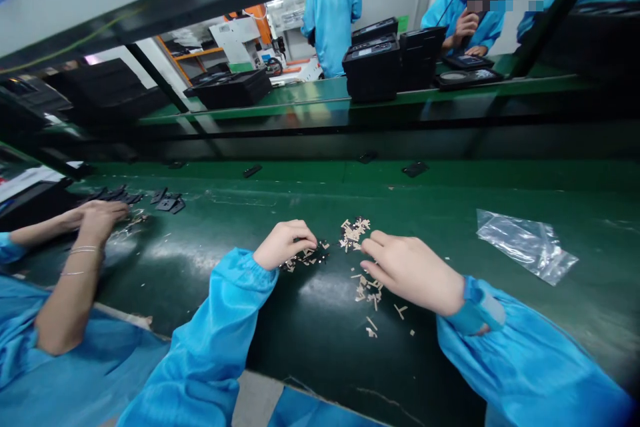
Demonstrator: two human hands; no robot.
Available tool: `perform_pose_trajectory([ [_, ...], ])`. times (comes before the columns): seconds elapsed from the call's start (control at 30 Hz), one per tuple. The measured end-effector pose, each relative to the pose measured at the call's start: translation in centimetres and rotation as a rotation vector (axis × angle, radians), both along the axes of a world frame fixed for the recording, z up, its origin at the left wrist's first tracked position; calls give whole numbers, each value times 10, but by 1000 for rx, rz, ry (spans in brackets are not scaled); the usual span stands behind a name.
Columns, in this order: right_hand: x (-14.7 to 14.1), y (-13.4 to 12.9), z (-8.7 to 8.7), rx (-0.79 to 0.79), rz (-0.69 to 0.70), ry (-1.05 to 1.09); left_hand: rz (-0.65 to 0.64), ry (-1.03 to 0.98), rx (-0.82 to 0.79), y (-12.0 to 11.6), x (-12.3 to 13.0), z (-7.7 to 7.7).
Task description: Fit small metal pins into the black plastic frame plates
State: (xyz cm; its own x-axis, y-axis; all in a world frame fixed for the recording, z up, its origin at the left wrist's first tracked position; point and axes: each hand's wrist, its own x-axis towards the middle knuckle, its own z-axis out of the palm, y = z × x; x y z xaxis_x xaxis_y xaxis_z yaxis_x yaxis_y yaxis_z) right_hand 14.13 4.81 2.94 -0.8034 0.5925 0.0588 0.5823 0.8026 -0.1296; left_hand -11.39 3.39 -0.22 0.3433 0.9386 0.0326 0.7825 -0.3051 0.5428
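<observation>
Small tan, T-shaped and strip-like pieces (351, 232) lie in a loose heap on the green table, with dark bits among them. My left hand (287, 243) is closed over a second small group of tan and black pieces (305, 259). Its thumb and fingertips come together there, and what they pinch is too small to make out. Beside the heap, my right hand (413, 267) reaches in from the right, thumb and fingers apart, with nothing visible between them. More scattered tan pieces (369, 290) lie below its fingertips.
A clear plastic bag (525, 243) lies at the right. At the left, a co-worker's hands (100, 217) work near black flat parts (169, 201). Black parts (415, 169) lie along the back edge. Stacked black trays (373, 67) stand on the raised shelf, with people behind it.
</observation>
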Motion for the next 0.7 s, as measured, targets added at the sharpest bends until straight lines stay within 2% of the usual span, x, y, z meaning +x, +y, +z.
perform_pose_trajectory([
  [0.1,-9,-3,-6,-146,17,152,53,-121,-26,-2,15,9],
  [0.23,-21,-6,-17,-415,-108,471,153,-428,-220,-7,38,14],
  [0.33,-27,-7,-24,-466,-163,558,195,-657,-307,-12,53,11],
  [0.43,-28,-4,-29,-512,-178,624,249,-715,-297,-13,59,3],
  [0.47,-27,-2,-31,-530,-182,643,270,-675,-273,-12,57,0],
  [0.53,-27,3,-36,-565,-197,673,272,-471,-177,-13,50,-9],
  [0.63,-26,3,-36,-579,-246,702,154,-18,35,-24,33,-23],
  [0.7,-27,-2,-31,-558,-287,707,111,117,128,-33,22,-35],
])
